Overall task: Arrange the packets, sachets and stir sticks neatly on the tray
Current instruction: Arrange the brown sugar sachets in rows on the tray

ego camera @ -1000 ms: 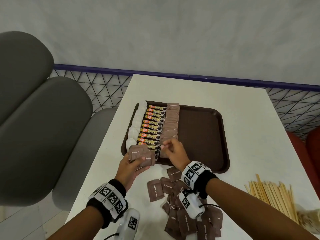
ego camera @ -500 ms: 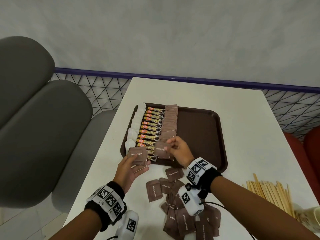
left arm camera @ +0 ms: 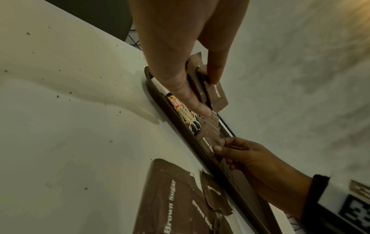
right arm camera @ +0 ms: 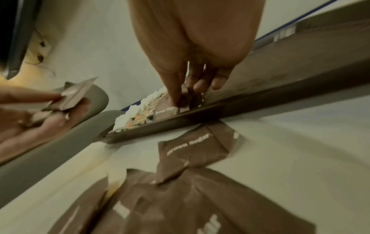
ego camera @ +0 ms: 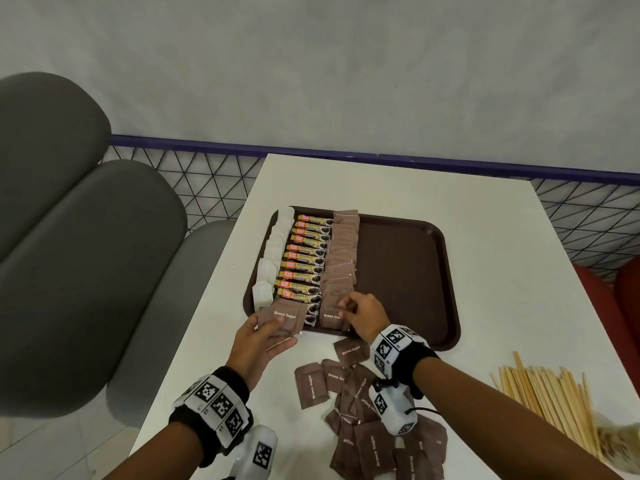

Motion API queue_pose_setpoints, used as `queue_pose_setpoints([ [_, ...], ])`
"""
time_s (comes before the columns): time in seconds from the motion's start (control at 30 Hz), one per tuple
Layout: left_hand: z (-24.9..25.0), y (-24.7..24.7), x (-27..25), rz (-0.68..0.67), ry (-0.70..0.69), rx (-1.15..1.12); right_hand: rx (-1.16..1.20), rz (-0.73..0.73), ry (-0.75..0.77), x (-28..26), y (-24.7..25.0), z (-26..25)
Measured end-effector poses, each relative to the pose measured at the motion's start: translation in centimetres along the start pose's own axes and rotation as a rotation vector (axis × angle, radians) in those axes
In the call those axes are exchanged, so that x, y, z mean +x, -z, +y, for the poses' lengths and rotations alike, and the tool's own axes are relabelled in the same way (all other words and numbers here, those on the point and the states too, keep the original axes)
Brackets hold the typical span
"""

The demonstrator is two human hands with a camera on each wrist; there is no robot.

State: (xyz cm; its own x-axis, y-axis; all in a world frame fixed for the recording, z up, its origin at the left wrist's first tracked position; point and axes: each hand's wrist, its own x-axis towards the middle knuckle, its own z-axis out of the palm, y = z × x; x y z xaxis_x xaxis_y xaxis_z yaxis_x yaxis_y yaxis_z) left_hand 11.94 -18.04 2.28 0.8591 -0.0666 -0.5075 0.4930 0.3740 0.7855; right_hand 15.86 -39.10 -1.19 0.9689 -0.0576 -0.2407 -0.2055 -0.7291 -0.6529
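- Two hands at the near edge of the brown tray (ego camera: 398,271), both busy with brown sugar sachets.
- Left hand (ego camera: 256,344): palm up over the table just short of the tray's near left corner, thumb and fingers closed on a small held stack of sachets (ego camera: 282,318), top one reading "Brown Sugar".
- Right hand (ego camera: 367,315): just inside the tray's near rim, fingertips (right arm camera: 197,86) curled down and pinching the nearest sachet (ego camera: 330,315) at the near end of the brown column.
- On the tray, left half only: column of white sachets (ego camera: 273,254) along the left rim, column of yellow-and-black coffee sticks (ego camera: 306,258) beside it, overlapping column of brown sachets (ego camera: 341,258) next, running from far rim to the right hand.
- Right half of the tray bare.
- Off the tray, under and beside the right forearm: loose heap of brown sachets (ego camera: 363,427) on the white table (ego camera: 485,237), several overlapping, one (ego camera: 350,351) just beside the near rim.
- Farther right, well apart from both hands: bundle of wooden stir sticks (ego camera: 550,400) flat on the table near its right edge.
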Motion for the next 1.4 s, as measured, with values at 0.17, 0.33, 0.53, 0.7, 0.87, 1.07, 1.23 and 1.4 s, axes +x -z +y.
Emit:
queue_pose_setpoints([
  [0.17, 0.2, 0.0, 0.1, -0.004, 0.037, -0.024, -0.271, 0.050, 0.145, -0.2, -0.1, -0.2],
  [0.33, 0.1, -0.4, 0.1, 0.004, 0.023, -0.014, -0.357, 0.076, 0.184, -0.1, -0.3, 0.0],
  [0.53, 0.2, -0.9, -0.2, -0.008, -0.027, 0.027, -0.245, 0.143, 0.235, -0.5, 0.0, -0.2],
  [0.7, 0.3, -1.3, -0.3, -0.012, -0.066, 0.042, 0.144, 0.091, 0.256, -1.6, -0.2, -0.5],
  [0.87, 0.3, -2.2, 0.1, -0.011, -0.088, 0.068, 0.391, -0.047, 0.207, -2.5, -0.4, -1.6],
  [1.07, 0.7, -4.0, 0.8, -0.042, -0.082, 0.058, 0.604, -0.166, 0.065, -2.2, -0.5, -2.5],
  [1.23, 0.9, -5.1, 2.3, -0.069, -0.033, 0.000, 0.765, -0.069, -0.003, -0.7, 0.4, -2.7],
  [1.4, 1.9, -5.8, 4.2, -0.060, 0.024, -0.051, 0.912, 0.030, -0.091, 1.6, 2.2, -2.5],
])
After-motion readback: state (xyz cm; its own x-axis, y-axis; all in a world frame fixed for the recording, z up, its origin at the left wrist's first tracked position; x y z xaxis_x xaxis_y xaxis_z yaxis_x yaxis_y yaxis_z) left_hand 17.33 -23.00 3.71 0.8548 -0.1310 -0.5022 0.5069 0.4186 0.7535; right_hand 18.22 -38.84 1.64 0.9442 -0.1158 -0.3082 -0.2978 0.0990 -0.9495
